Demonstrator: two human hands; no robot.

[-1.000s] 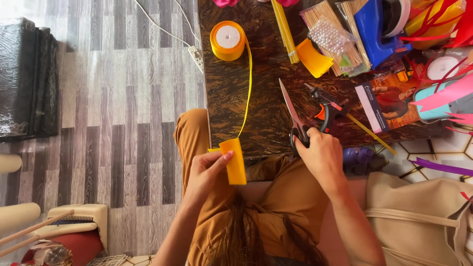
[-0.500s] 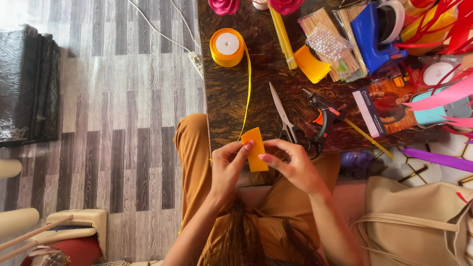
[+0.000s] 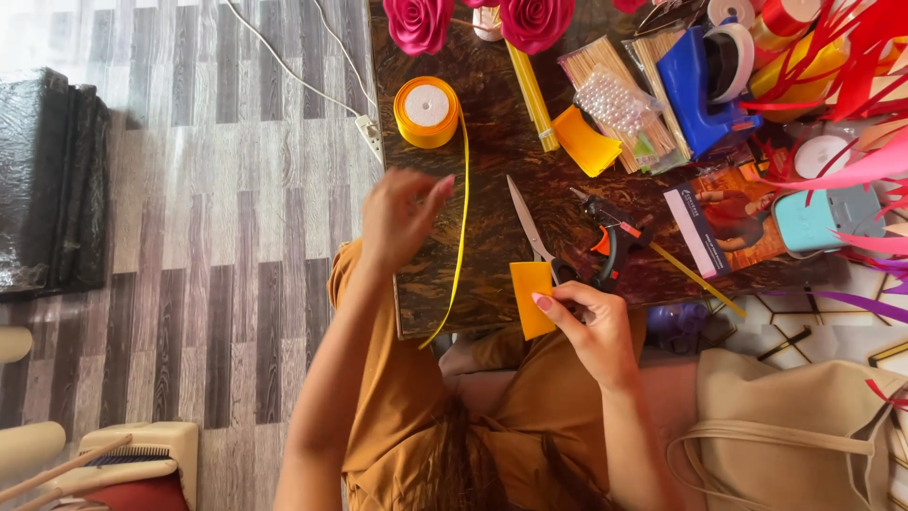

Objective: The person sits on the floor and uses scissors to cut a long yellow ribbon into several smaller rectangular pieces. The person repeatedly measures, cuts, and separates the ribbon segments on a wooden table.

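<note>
**Cut ribbon piece held at table's edge as other hand lifts toward the spool**

A person in mustard-brown clothing sits at a dark, marbled table (image 3: 445, 284), seen from directly overhead. The right hand (image 3: 591, 326) pinches a short yellow ribbon piece (image 3: 532, 299) between thumb and fingertips, holding it flat at the near edge of the table, just beside the handles of a pair of scissors (image 3: 532, 227) that lie on the tabletop with blades closed and pointing away. The left hand (image 3: 402, 216) hangs above the table's left part, blurred, its fingers loosely curled and slightly apart, holding nothing that can be made out. It is near a thin strand of yellow ribbon (image 3: 462, 227) that runs from a yellow ribbon spool (image 3: 427, 111) down across the table and over its near edge. A black and orange glue gun (image 3: 613, 237) lies just right of the scissors. Farther back sit two pink paper roses (image 3: 478, 21), a folded yellow ribbon scrap (image 3: 586, 142), a bundle of wooden sticks (image 3: 615, 95) and a blue tape dispenser (image 3: 705, 90). A beige bag (image 3: 794, 426) rests at the person's right.
</note>
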